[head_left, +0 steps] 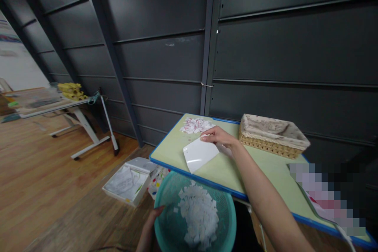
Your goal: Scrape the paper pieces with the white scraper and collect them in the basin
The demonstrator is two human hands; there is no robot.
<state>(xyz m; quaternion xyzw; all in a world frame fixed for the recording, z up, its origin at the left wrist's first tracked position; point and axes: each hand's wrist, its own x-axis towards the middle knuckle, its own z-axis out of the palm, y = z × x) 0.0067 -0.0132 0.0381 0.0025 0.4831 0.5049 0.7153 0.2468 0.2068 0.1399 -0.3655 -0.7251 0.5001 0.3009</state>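
Observation:
My right hand grips a white, flat plastic scraper by its upper edge, over the pale green table top near its front edge. Just beyond it lies a pile of torn paper scraps, white with pink marks. Below the table edge, my left hand is closed on the left rim of a teal plastic basket. A heap of small white paper pieces fills the basket's middle. The fingers outside the rim are partly hidden.
A cloth-lined wicker basket stands at the table's back right. Something pixelated lies at the right end. On the floor to the left is an open white box. Another table stands far left, and a dark panelled wall rises behind.

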